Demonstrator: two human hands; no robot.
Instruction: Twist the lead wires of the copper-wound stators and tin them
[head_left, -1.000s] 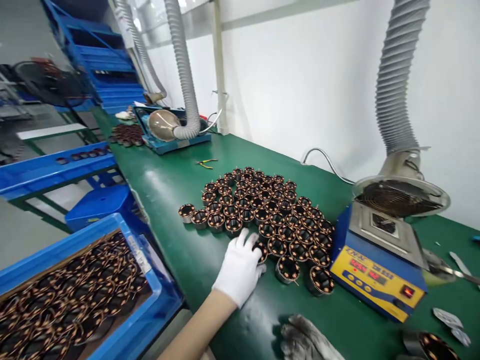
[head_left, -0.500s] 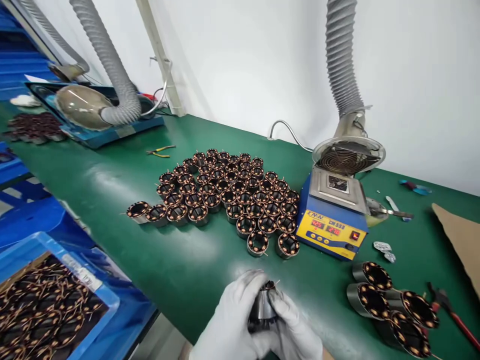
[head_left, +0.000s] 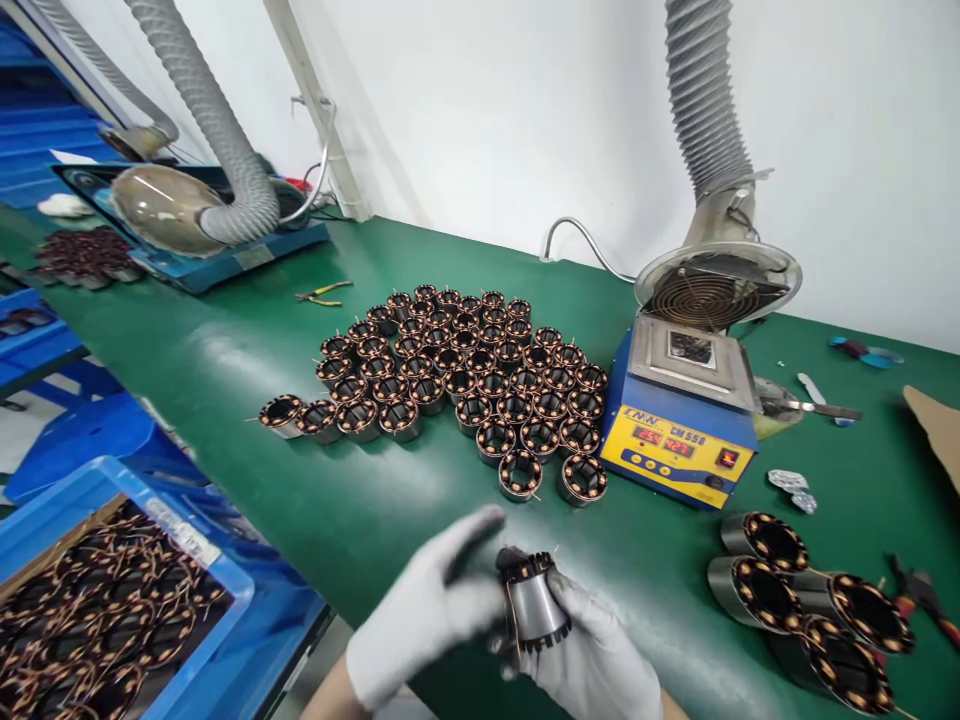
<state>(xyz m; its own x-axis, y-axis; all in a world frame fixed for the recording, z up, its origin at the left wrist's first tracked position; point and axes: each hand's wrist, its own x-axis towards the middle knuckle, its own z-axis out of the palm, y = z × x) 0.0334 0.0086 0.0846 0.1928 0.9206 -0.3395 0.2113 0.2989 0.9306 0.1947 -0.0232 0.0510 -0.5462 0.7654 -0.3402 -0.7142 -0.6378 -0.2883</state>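
Observation:
My right hand (head_left: 600,635), in a white glove, grips a motor stator (head_left: 538,605), a steel ring with black toothed ends and copper wire. The stator is tilted above the front of the bench, and a thin wire runs down its left side. Just left of it is my left hand (head_left: 431,605), also gloved, its fingers apart and blurred by motion. Whether its fingertips touch the stator or its wire, I cannot tell. Beyond my hands, many similar stators (head_left: 450,375) stand grouped on the green bench (head_left: 247,365).
A blue-yellow solder pot (head_left: 679,440) sits right of the group, under a fume hood (head_left: 716,285). Several larger stators (head_left: 765,595) and red-handled pliers (head_left: 926,595) lie at right. A blue crate (head_left: 232,600) of wired stators is at lower left. Yellow-handled cutters (head_left: 324,293) lie farther back.
My left hand has come off the stator and moved left, its fingers spreading. The stator stays in my right hand and now shows more of its side. The view has shifted slightly.

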